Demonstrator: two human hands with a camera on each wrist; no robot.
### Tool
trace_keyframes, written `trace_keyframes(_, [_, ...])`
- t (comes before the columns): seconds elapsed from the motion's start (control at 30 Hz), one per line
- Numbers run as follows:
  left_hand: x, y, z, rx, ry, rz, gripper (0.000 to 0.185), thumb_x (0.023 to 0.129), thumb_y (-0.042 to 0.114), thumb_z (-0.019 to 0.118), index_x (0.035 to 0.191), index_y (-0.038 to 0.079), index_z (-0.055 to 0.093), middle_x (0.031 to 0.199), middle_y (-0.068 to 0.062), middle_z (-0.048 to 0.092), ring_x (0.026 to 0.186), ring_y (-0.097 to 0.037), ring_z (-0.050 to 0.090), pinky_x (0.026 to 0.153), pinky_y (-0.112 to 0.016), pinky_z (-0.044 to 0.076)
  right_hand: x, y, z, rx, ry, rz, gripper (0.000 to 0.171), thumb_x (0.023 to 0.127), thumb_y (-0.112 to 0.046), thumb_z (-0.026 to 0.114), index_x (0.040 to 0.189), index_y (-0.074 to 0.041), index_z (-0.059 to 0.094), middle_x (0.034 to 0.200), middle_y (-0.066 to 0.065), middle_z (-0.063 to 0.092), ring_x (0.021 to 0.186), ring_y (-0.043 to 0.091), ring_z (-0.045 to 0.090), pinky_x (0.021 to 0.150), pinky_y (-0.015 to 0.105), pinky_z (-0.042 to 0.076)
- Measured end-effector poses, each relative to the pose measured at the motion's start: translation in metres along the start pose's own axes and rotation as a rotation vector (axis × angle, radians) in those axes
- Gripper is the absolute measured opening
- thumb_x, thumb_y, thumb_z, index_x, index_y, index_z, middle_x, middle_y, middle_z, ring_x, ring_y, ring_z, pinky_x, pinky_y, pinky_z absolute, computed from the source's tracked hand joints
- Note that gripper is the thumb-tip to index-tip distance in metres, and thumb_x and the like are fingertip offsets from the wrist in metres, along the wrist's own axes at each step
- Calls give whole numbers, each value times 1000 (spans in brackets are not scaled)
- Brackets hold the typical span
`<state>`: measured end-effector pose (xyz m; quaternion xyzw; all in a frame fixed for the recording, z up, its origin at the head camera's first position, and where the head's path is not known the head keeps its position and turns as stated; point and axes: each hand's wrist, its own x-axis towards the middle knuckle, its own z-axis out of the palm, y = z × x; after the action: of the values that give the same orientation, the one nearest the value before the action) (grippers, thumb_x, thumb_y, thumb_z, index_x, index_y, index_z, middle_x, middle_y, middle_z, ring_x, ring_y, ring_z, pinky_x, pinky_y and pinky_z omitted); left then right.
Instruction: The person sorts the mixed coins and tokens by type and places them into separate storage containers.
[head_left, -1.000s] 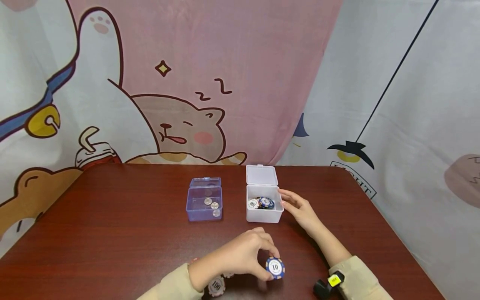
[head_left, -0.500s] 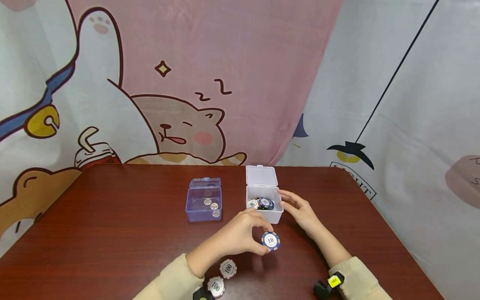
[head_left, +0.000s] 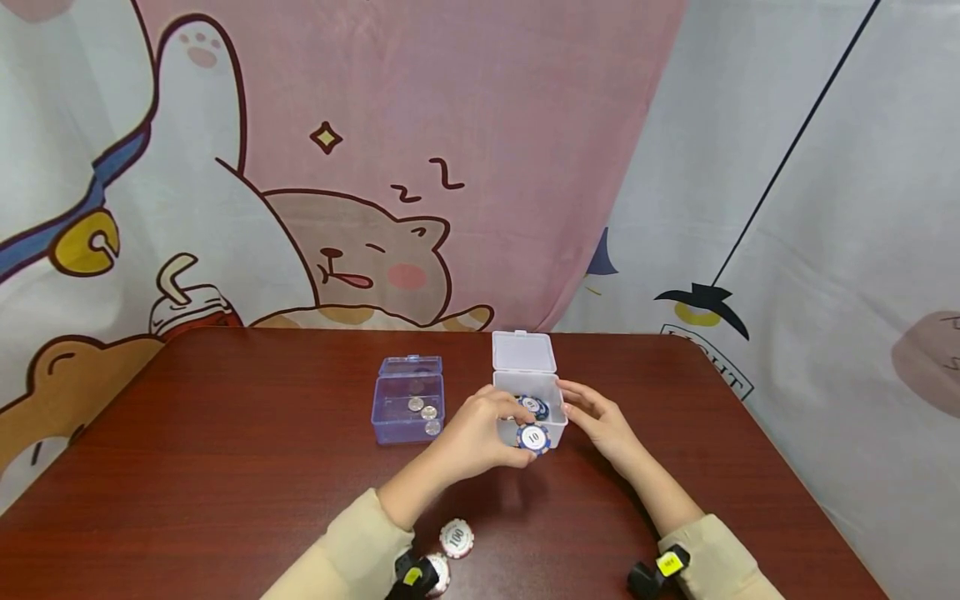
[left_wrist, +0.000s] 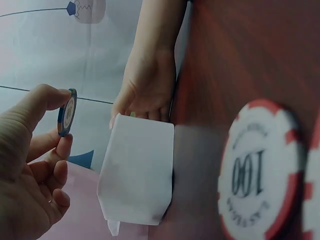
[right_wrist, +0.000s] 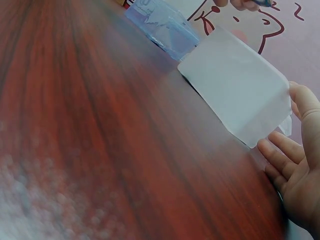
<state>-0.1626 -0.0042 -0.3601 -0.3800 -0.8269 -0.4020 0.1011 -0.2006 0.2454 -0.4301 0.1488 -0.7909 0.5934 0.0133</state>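
The left hand (head_left: 480,433) pinches a round blue-and-white chip (head_left: 533,437) (marked 10) just in front of the white plastic box (head_left: 551,432), at its near wall. The right hand (head_left: 600,421) rests relaxed, fingers straight, against the box's right side; a translucent blue box (head_left: 407,410) of coins sits to its left.

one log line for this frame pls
left hand: pinches blue 10 chip at white box | right hand: steadies box | blue box: coins
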Motion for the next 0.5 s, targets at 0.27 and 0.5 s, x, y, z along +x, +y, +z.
trace_keyframes(0.27, [11,-11,-1,5,77,-34,36,62,17,86,94,5,75,88,2,67,85,-21,54,71,-26,43,-1,1,0,27,6,-35,41,94,-5,58,134,0,52,129,24,55,119,38,50,88,22,44])
trace_keyframes(0.5, [21,-21,-1,30,120,-88,35,64,18,87,95,7,75,87,2,66,87,-22,54,72,-28,42,0,0,0,20,7,-15,41,94,-8,59,134,-2,52,130,23,54,120,36,50,88,22,44])
